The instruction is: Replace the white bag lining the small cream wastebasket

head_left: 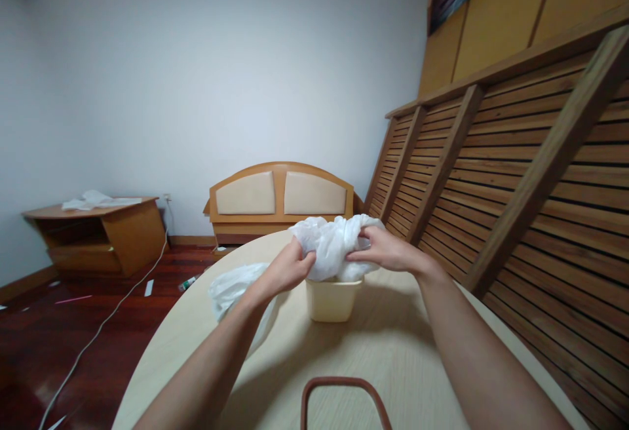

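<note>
A crumpled white plastic bag (330, 246) bulges over the top of a small cream-coloured bin (333, 302) on the round table. My left hand (289, 265) grips the bag's left side, fingers tucked behind the plastic. On the right side, my right hand (383, 250) has its thumb and fingers closed on a bunched part of the same bag. Most of the bin's rim is covered by the bag, and what lies inside cannot be seen. Another white plastic bag (236, 286) lies on the table, partly behind my left forearm.
A brown curved handle or frame (339, 381) shows at the near edge of the round table (413, 358). Slatted wooden panels (491, 181) lean along the right. A headboard (280, 197) stands beyond; a low cabinet (132, 236) and a cord (105, 325) are at left.
</note>
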Demonstrator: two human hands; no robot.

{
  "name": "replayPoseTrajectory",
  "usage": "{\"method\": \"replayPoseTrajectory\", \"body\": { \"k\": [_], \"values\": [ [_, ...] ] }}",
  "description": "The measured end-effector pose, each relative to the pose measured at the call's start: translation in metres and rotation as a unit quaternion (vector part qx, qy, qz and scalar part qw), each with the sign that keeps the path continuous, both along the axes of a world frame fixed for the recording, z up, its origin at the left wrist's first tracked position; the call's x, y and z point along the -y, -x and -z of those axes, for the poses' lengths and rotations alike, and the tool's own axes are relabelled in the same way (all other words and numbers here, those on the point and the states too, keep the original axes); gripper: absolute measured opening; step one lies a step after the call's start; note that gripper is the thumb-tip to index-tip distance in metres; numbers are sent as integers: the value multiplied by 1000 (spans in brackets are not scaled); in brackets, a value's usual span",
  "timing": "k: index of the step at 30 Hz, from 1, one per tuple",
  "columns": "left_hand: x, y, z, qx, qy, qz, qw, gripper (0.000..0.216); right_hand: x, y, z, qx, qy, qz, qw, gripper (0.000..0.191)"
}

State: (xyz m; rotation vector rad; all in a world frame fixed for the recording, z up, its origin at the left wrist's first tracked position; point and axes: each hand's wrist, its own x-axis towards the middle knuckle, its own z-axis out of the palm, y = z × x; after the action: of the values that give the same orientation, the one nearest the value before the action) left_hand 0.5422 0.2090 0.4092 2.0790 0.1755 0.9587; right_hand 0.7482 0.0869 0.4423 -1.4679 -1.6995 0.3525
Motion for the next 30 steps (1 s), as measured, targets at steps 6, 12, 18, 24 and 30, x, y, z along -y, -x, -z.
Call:
{"method": "replayPoseTrajectory", "body": {
  "k": [6, 12, 18, 24, 30],
  "values": [
    [2, 1, 5, 14, 77, -5, 997, 108, 12, 9, 19, -66, -58, 23, 996, 56],
    [-1, 2, 9, -39, 64, 37, 996, 90, 4, 14, 44, 51, -36, 153, 986, 53],
    [4, 6, -2, -93, -8, 26, 995, 32, 8, 25, 34, 95, -14, 60, 994, 12],
    [-1, 4, 9, -96, -119, -147, 977, 19, 18, 27, 32, 108, -34, 54, 992, 14],
    [-3, -3, 13, -94, -59, -189, 976, 14, 18, 26, 38, 81, -21, 69, 994, 16]
  ]
}}
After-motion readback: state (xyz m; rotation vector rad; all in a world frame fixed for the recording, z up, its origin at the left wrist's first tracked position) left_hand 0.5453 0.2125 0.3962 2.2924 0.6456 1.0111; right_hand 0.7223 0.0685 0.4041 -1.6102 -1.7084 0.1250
